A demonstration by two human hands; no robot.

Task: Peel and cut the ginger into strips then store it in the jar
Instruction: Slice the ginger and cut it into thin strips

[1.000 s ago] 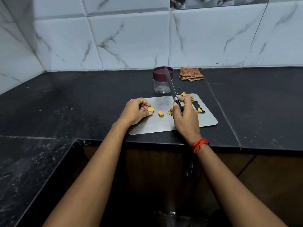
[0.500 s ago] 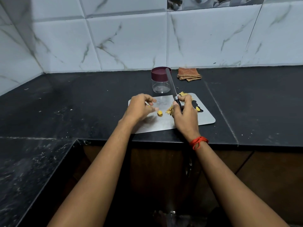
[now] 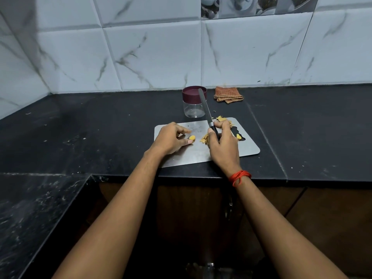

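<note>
Nearest the camera, two bare forearms reached forward over dark wooden cabinet doors (image 3: pixel 332 218), the right wrist tied with a red thread (image 3: pixel 239 176). Beyond them ran the near edge of a black stone counter (image 3: pixel 100 127), and on it, close to that edge, lay a metal cutting board (image 3: pixel 201 156).

The left hand (image 3: pixel 171 139) rested on the left part of the board with its fingers loosely bent and parted, clamped on nothing. A yellow ginger piece (image 3: pixel 192 137) lay on the board just off its fingertips; the thumb tip touched the near side of the piece, while the forefinger reached out beyond it, apart from it.

The right hand (image 3: pixel 223 146) sat right of centre with its fingers wrapped tight round the dark handle of a knife (image 3: pixel 207 111), whose blade rose tilted up and away towards the far side. A small heap of ginger strips (image 3: pixel 203 139) lay just left of that fist, between the two hands and to the right of the ginger piece. Another yellow bit (image 3: pixel 239 136) sat in the board's dark handle cut-out to the right, and peelings (image 3: pixel 222 119) lay at the far edge.

Just past the board stood a clear jar (image 3: pixel 194 108), upright, with its maroon lid (image 3: pixel 192 93) on; the blade crossed in front of it. To its right, near the wall, lay a folded checked cloth (image 3: pixel 228 94). Behind rose white marbled tiles (image 3: pixel 153 57).
</note>
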